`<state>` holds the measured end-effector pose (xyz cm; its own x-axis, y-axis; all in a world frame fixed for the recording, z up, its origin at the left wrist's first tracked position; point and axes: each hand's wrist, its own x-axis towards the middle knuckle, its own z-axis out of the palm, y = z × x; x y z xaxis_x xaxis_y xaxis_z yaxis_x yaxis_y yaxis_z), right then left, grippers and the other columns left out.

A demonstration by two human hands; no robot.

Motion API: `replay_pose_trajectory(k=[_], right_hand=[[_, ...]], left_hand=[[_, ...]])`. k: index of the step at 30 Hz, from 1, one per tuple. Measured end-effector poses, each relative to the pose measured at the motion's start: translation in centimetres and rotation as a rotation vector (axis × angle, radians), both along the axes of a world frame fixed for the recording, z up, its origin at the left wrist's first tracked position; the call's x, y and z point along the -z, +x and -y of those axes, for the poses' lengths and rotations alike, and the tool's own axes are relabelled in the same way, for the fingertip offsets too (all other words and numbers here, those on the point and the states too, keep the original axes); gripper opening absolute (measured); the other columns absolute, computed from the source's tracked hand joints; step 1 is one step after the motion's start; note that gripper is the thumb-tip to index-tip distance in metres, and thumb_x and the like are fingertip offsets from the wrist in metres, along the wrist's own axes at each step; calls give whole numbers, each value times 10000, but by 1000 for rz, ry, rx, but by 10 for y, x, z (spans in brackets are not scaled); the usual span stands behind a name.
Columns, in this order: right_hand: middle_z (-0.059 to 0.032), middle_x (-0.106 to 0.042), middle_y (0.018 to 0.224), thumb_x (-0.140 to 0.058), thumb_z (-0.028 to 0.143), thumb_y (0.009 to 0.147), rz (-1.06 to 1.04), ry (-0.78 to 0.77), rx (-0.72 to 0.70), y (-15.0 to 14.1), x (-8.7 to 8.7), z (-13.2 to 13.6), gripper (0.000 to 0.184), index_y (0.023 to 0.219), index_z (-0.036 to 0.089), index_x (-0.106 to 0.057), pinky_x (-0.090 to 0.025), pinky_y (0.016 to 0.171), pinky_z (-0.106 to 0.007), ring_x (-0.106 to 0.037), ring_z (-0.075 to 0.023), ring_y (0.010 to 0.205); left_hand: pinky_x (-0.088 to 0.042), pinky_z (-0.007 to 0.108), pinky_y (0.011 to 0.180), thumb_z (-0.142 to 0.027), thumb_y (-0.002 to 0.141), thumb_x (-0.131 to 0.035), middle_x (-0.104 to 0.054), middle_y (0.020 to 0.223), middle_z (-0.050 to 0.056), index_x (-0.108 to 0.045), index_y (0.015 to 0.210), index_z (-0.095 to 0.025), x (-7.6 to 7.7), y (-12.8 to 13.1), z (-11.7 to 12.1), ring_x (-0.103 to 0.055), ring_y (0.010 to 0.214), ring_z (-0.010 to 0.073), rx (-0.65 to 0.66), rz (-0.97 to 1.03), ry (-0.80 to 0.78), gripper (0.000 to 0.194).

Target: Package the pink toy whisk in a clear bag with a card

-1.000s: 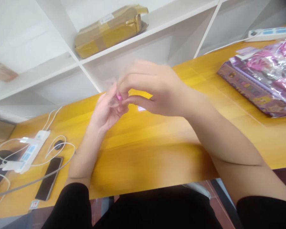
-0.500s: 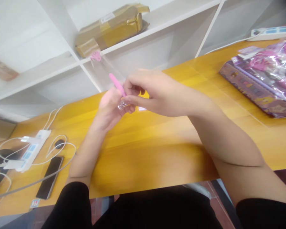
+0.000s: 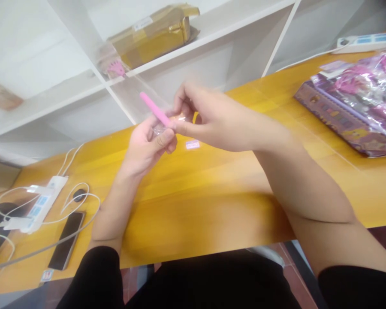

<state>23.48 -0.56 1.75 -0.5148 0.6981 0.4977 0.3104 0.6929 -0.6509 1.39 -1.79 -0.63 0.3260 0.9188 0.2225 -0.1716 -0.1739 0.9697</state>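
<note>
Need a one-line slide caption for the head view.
Both hands, left hand and right hand, hold a pink stick in clear wrapping above a yellow desk.

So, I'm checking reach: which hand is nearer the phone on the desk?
Left. The left hand is raised above the desk, up and right of the phone; the right hand is farther right.
</note>
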Motion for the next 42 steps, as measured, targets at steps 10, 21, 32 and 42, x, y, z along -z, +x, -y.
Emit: replay_pose_trajectory(k=[10,21,32,42], right_hand=[[-18,-811,894,-595,552,1161,64,-292,-169,-2,-18,9,479,900,192,-774,-364,596,-268,-553,-115,678],[12,-657,675,-515,600,1201,-86,-112,-384,0,-13,7,604,802,181,-689,-361,558,-244,-473,-92,595],[11,-630,758,-457,505,1244,-127,-143,-559,0,-11,14,562,796,190,-586,-470,680,-241,-526,-94,662],[-19,-710,861,-537,539,1196,125,-118,-448,1,-11,2,529,915,182,-807,-420,710,-269,-570,-125,735]], left_hand=[[-549,261,566,-572,782,-1018,-702,668,-51,-781,1223,-270,0,-4,2,-690,590,142,1,-26,42,584],[-495,273,443,-605,815,-984,-592,525,-62,-756,998,-239,3,-13,6,-693,462,187,-1,14,19,468],[-464,287,375,-582,837,-975,-534,463,-105,-767,1213,-272,4,-26,13,-557,291,160,72,0,89,530],[-614,363,633,-500,775,-1028,-746,696,23,-793,1181,-213,-4,-14,11,-799,661,258,72,-192,104,550]])
